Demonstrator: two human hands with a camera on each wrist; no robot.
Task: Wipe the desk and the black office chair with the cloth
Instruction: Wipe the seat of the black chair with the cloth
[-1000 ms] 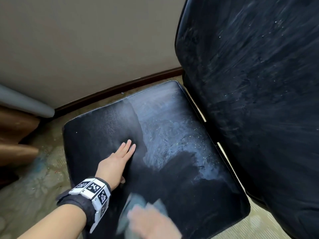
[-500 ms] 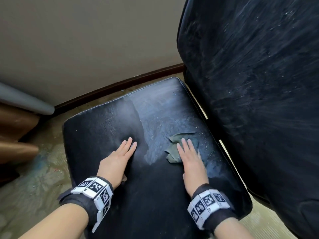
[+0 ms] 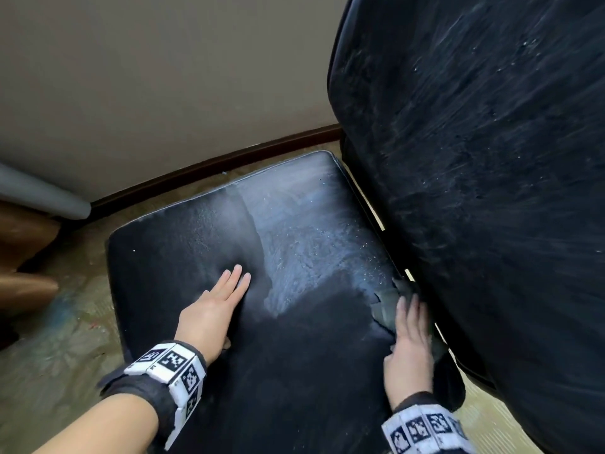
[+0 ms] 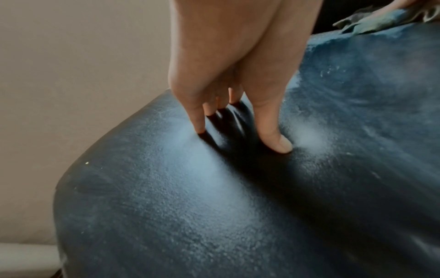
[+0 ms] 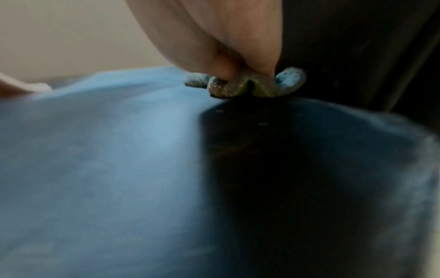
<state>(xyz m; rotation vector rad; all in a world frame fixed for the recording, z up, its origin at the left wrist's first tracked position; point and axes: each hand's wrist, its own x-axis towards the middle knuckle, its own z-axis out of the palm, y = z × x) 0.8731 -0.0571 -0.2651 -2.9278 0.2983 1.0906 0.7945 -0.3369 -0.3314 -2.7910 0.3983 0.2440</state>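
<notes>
The black office chair fills the head view: its seat (image 3: 294, 240) is dusty grey at the far part and darker near me, and the backrest (image 3: 474, 158) rises at the right. My left hand (image 3: 212, 309) lies flat on the seat's left half, fingers straight; the left wrist view shows its fingertips (image 4: 273, 135) pressing into the leather. My right hand (image 3: 411, 335) presses the grey-green cloth (image 3: 384, 301) with straight fingers at the seat's right edge, beside the gap to the backrest. In the right wrist view the cloth (image 5: 238, 84) bunches under my fingers.
A beige wall with a dark baseboard (image 3: 212, 165) runs behind the chair. Patterned carpet (image 3: 49, 339) lies left of the seat. A grey tube (image 3: 39, 191) and brown wooden parts (image 3: 23, 231) stand at the far left.
My right hand slid the cloth from the seat's near edge up to its middle, then right to the edge by the backrest. The left hand has stayed put.
</notes>
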